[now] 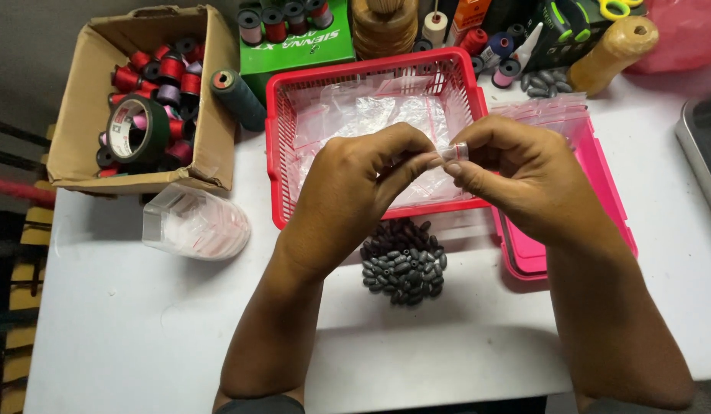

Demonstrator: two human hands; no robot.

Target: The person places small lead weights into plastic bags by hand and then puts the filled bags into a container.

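Red plastic makes the basket (277,165), which stands in the middle of the white worktop (126,322) and holds clear small bags. Left of the basket is a cardboard box (72,130) full of thread spools and one tape roll (135,129). Just in front of the basket lies a heap of dark grey oval weights (404,263), and a pink tray (601,192) sits at its right side. Both hands meet above the basket and cover part of it. The left hand (363,184) and right hand (516,180) pinch together one small clear bag (454,152), fingers closed; its contents are too small to make out.
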